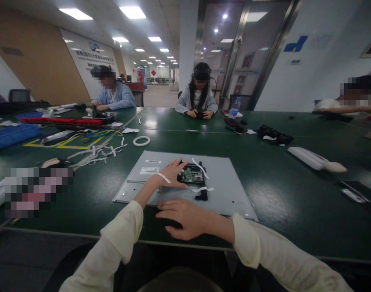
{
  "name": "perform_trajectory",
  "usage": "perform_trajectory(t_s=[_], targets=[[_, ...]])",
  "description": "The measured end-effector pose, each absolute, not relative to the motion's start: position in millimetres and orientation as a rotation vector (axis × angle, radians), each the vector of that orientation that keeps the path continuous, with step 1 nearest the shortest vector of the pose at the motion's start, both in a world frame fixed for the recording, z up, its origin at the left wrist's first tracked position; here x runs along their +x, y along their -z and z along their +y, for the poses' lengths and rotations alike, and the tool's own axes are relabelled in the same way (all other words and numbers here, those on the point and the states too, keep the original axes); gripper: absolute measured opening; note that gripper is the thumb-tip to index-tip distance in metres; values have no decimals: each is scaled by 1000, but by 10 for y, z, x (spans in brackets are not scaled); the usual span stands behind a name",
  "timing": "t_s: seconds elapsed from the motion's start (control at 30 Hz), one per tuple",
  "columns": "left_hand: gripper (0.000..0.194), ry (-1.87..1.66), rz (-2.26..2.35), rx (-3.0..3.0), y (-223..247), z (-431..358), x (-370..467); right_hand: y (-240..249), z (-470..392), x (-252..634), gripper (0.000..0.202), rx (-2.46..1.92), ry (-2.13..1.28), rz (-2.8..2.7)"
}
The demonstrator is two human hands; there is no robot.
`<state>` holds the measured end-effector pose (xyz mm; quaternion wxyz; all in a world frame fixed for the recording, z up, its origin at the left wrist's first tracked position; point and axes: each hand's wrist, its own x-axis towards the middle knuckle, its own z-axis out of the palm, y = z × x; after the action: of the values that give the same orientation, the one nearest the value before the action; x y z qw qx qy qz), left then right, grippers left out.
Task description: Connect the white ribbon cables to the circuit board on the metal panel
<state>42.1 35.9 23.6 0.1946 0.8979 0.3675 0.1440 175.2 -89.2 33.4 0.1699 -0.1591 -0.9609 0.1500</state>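
A flat grey panel [173,198] lies on the green table in front of me. On it sits a green circuit board [191,175] in a black plastic frame [201,195]. White tape strips [200,168] cross the frame at its upper and lower right. My left hand [170,174] rests at the board's left side, thumb and fingers spread; a short tape strip [163,177] sticks to it near the wrist. Over the panel's front edge, my right hand [187,219] is palm down, fingers stretched out and apart. Whatever lies under that palm is hidden.
A roll of white tape [141,141] lies beyond the panel. To the left are loose tape strips [112,150], wires and a blue tray [15,136]. A white elongated device [313,159] lies to the right. Several people sit around the table; a water bottle [234,108] stands opposite.
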Motion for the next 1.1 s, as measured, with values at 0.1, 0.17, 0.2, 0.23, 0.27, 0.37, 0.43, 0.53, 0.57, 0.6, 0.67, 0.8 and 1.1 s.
perform_trajectory(t_s=[0.1,0.17,0.2,0.23,0.27,0.37,0.43,0.53,0.57,0.6,0.67,0.8,1.1], targets=[[103,-377,1053,2566,-184,387,445,-335,-891,1753,43,-452,-424,-2730],[101,-425,1019,2578,-175,393,440,-332,-892,1755,42,-454,-423,-2717],[100,-455,998,2579,-176,394,435,-331,-892,1756,42,-451,-423,-2709],[98,-489,980,2577,-179,394,431,-330,-893,1757,42,-447,-423,-2701],[97,-524,966,2573,-183,395,427,-330,-893,1757,42,-443,-422,-2696],[91,-636,951,2545,-207,405,407,-332,-896,1755,41,-439,-421,-2697],[87,-705,952,2527,-240,418,378,-334,-899,1753,41,-453,-421,-2701],[85,-796,945,2528,-318,442,309,-332,-897,1750,41,-465,-419,-2698],[86,-820,935,2534,-345,451,283,-330,-895,1750,41,-464,-417,-2696],[86,-841,923,2542,-369,460,259,-329,-893,1751,41,-459,-416,-2695],[85,-864,899,2553,-398,478,221,-326,-888,1754,41,-446,-415,-2695],[87,-821,882,2565,-354,513,213,-326,-884,1759,40,-436,-411,-2700],[92,-667,867,2547,-153,517,277,-309,-876,1758,40,-435,-405,-2704]])
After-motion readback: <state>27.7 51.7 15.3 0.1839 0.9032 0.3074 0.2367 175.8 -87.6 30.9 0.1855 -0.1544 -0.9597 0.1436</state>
